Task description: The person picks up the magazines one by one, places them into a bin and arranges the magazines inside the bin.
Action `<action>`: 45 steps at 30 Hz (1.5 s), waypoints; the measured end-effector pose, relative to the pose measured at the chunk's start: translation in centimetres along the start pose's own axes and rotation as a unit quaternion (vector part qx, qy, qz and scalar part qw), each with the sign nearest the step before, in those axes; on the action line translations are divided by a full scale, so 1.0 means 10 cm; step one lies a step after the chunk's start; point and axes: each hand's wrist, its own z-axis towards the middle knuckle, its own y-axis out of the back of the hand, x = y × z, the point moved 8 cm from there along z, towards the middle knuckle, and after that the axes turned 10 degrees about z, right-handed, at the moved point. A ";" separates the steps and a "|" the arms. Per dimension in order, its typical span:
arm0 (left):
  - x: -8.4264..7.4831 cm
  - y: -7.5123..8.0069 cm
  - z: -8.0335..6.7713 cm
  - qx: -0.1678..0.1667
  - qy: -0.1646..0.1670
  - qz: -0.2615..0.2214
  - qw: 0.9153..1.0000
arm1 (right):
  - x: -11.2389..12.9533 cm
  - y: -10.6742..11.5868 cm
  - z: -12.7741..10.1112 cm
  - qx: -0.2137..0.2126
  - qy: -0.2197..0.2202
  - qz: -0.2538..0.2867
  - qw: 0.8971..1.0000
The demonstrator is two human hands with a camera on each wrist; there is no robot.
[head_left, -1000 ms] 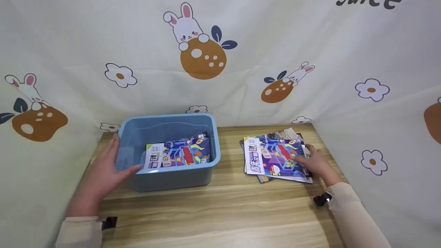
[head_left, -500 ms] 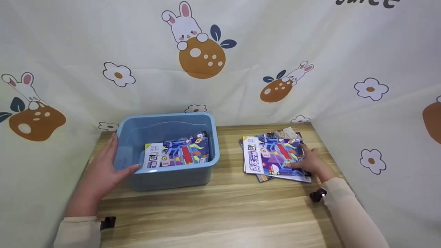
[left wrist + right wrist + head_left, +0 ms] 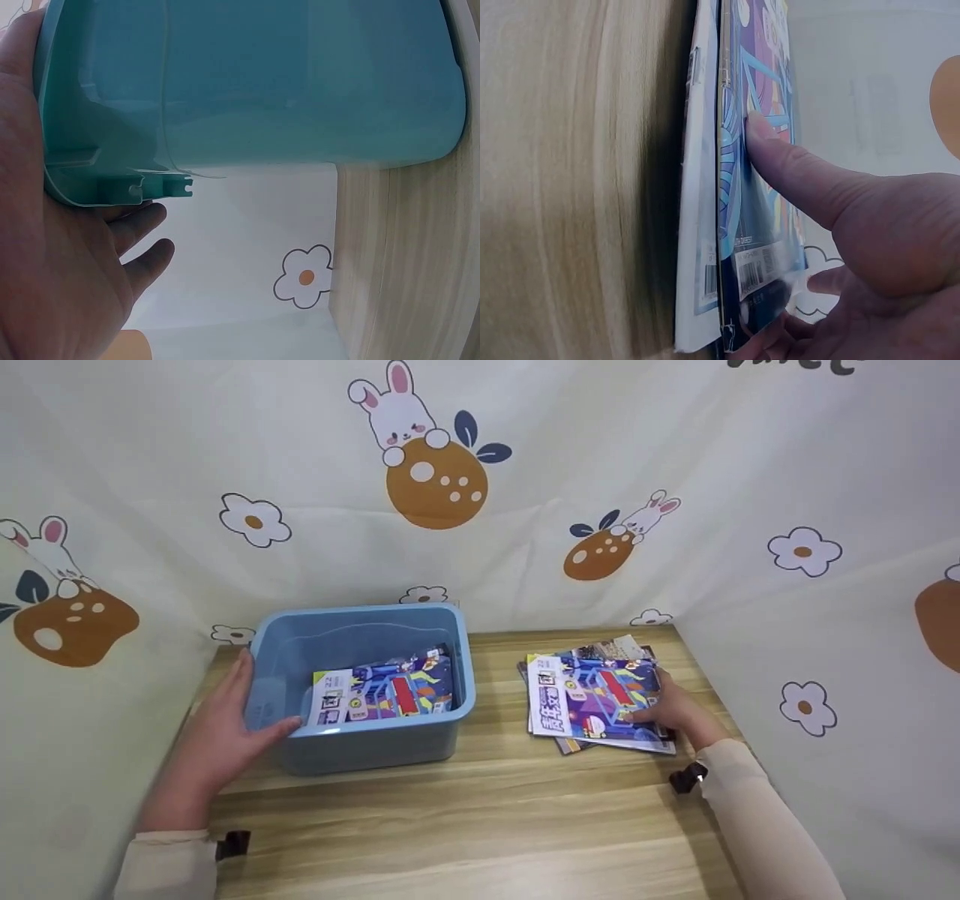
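Observation:
In the head view, a blue plastic bin (image 3: 371, 746) stands left of centre and holds a magazine (image 3: 390, 694) with a purple and blue cover. My left hand (image 3: 217, 727) rests at the bin's left front corner, fingers stretched along the outside and thumb by the front rim. The left wrist view shows those fingers reaching past the rim of the bin (image 3: 285, 82). To the right lies a stack of magazines, topped by a similar colourful magazine (image 3: 592, 697). My right hand (image 3: 679, 709) pinches this top magazine (image 3: 761, 187) at its right edge, thumb on the cover, other fingers partly hidden.
Below the top magazine, other magazines (image 3: 619, 647) stick out at angles. A wood-grain table (image 3: 480, 817) carries everything. Patterned cloth (image 3: 525, 562) with rabbits and flowers hangs close behind and along both sides.
My right hand has shifted slightly on the top magazine, its thumb moving down and left along the cover. My left hand stays at the bin. The head view has drifted a little.

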 end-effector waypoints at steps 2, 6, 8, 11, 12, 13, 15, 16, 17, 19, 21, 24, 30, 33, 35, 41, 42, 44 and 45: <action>0.00 -0.01 0.00 0.001 0.000 -0.001 1.000 | -0.02 0.01 0.00 0.000 0.002 0.010 1.000; 0.00 -0.02 0.00 0.004 -0.001 -0.002 1.000 | -0.05 0.07 0.01 -0.008 0.019 0.017 1.000; 0.01 -0.02 0.01 0.004 -0.003 -0.001 1.000 | -0.06 0.09 0.01 -0.010 0.023 0.013 1.000; 0.02 -0.02 0.02 0.003 -0.003 0.000 1.000 | -0.07 0.12 0.00 -0.014 0.017 0.008 1.000; 0.02 -0.02 0.02 0.002 -0.003 -0.001 1.000 | -0.06 0.13 -0.01 -0.014 0.015 0.005 1.000; 0.02 -0.02 0.02 0.002 -0.001 -0.003 1.000 | -0.04 0.13 -0.02 -0.015 0.015 0.000 1.000; 0.02 -0.03 0.03 0.003 0.003 -0.003 1.000 | -0.02 0.15 -0.04 -0.013 0.012 -0.007 1.000; 0.02 -0.03 0.03 0.004 0.005 -0.003 1.000 | -0.01 0.16 -0.05 -0.011 0.011 -0.012 1.000; 0.01 -0.03 0.03 0.004 0.005 -0.004 1.000 | -0.01 0.17 -0.07 -0.011 0.008 -0.017 1.000; 0.01 -0.03 0.03 0.006 0.006 -0.003 1.000 | -0.01 0.19 -0.09 -0.007 0.002 -0.024 1.000; 0.01 -0.03 0.03 0.007 0.006 -0.003 1.000 | -0.02 0.21 -0.11 -0.004 -0.001 -0.029 1.000; 0.01 -0.03 0.02 0.006 0.007 -0.003 1.000 | -0.02 0.22 -0.13 0.005 0.010 -0.022 1.000; 0.02 -0.02 0.00 0.005 0.009 0.002 1.000 | 0.03 0.22 -0.14 0.025 0.065 0.048 0.996; 0.02 -0.03 0.00 0.005 0.008 0.000 1.000 | 0.01 0.25 -0.13 0.018 0.084 0.110 0.990; 0.01 -0.03 0.00 0.005 0.007 -0.003 1.000 | 0.01 0.27 -0.13 0.011 0.095 0.142 0.985; 0.00 -0.03 0.00 0.005 0.006 -0.006 1.000 | -0.04 0.28 -0.09 0.000 0.089 0.215 0.972; 0.00 -0.03 0.00 0.003 0.005 -0.006 1.000 | -0.05 0.28 -0.09 -0.001 0.084 0.228 0.970; 0.00 -0.03 0.00 0.002 0.005 -0.007 1.000 | -0.05 0.27 -0.09 -0.004 0.076 0.248 0.966; 0.00 -0.03 0.00 0.002 0.005 -0.007 1.000 | -0.05 0.26 -0.09 -0.006 0.073 0.256 0.964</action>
